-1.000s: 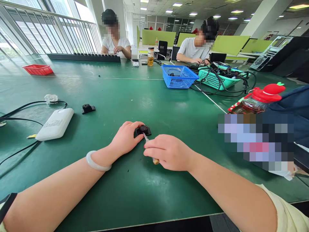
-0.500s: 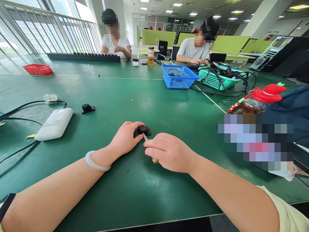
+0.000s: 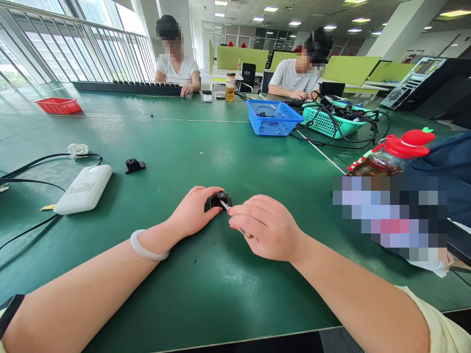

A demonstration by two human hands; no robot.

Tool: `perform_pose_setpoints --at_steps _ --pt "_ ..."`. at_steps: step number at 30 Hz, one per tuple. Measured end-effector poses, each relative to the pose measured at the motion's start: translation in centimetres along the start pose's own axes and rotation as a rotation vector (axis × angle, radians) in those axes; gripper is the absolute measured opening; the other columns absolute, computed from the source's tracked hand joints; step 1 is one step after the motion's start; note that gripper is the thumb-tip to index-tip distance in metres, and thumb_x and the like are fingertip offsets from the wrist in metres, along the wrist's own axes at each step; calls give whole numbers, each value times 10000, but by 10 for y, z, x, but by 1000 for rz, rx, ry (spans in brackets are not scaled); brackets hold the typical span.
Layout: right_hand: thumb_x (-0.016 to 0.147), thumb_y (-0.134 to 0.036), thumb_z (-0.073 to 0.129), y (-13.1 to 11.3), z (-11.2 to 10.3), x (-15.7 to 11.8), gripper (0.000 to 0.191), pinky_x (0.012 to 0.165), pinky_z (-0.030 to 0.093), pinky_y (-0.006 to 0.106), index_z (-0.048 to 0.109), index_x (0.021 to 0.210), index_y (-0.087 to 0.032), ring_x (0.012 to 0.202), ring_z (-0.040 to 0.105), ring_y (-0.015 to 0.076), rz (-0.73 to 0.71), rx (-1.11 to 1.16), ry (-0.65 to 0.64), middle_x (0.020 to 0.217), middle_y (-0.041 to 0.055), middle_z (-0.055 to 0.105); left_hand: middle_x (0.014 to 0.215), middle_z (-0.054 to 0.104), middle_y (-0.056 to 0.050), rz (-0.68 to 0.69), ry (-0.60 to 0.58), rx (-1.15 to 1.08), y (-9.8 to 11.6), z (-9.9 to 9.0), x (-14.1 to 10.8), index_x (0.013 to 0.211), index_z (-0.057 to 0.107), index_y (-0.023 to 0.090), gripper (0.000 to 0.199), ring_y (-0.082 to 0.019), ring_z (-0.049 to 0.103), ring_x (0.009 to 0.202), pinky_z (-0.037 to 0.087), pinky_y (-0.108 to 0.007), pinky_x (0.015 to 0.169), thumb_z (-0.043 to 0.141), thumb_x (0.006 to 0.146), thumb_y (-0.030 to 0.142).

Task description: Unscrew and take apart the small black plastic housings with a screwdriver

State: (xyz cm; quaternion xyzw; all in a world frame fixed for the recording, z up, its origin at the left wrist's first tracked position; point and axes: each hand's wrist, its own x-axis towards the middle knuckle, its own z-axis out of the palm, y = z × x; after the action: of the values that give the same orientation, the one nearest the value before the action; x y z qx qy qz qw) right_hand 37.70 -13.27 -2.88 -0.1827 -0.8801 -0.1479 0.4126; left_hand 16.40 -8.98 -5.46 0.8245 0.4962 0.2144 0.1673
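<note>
My left hand [image 3: 193, 212], with a pale bangle at its wrist, steadies a small black plastic part [image 3: 226, 201] on the green table between thumb and forefinger. The part has a flat base and a raised round piece on top. My right hand [image 3: 272, 228] is closed around a slim light-coloured tool [image 3: 224, 204] with a brownish end below the fingers. Its tip touches or nearly touches the near side of the part; my fingers hide most of its length. A similar black part [image 3: 134, 165] lies farther off to the left.
A white power bank [image 3: 84, 190] with black cables lies at left. Beyond are a red tray [image 3: 59, 105], a blue basket [image 3: 274, 120] and a green basket [image 3: 329, 122] full of cables. A red-lidded bottle [image 3: 388, 157] stands at right. Two people sit across the table.
My right hand has shifted slightly right, and the tool leans at a flatter slant. The black part has moved slightly right with my left fingers. One person opposite has lowered a hand to the table.
</note>
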Motion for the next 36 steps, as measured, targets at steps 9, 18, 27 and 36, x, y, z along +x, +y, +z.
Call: perform_pose_setpoints --at_steps 9,18,27,36 --pt "841 -74 595 7 -3 0 176 649 559 306 566 923 -228 713 684 171 49 -10 77 838 36 746 1271 667 -42 4 -12 -12 -5 2 0 1322 597 255 469 -285 534 1228 457 -443 1054 588 869 374" --pt "871 -145 642 17 0 -8 199 681 600 295 585 1031 -250 756 716 170 388 94 221 901 32 738 1236 683 -50 37 -33 8 -5 2 0 1282 618 239 416 -287 534 1208 463 -450 1038 562 891 371" --pt "908 -123 604 12 8 -11 353 800 624 293 525 1215 -277 863 743 154 407 306 132 987 16 749 1170 696 -56 93 -63 -23 -5 2 -1 1287 618 242 480 -290 546 1169 463 -449 1022 657 832 391" --pt "947 -113 512 13 13 -10 390 870 610 306 508 1300 -278 911 733 135 460 453 10 1064 13 749 1119 708 -49 147 -50 -41 -4 2 -1 1246 648 265 407 -282 561 1135 454 -454 1014 636 852 370"
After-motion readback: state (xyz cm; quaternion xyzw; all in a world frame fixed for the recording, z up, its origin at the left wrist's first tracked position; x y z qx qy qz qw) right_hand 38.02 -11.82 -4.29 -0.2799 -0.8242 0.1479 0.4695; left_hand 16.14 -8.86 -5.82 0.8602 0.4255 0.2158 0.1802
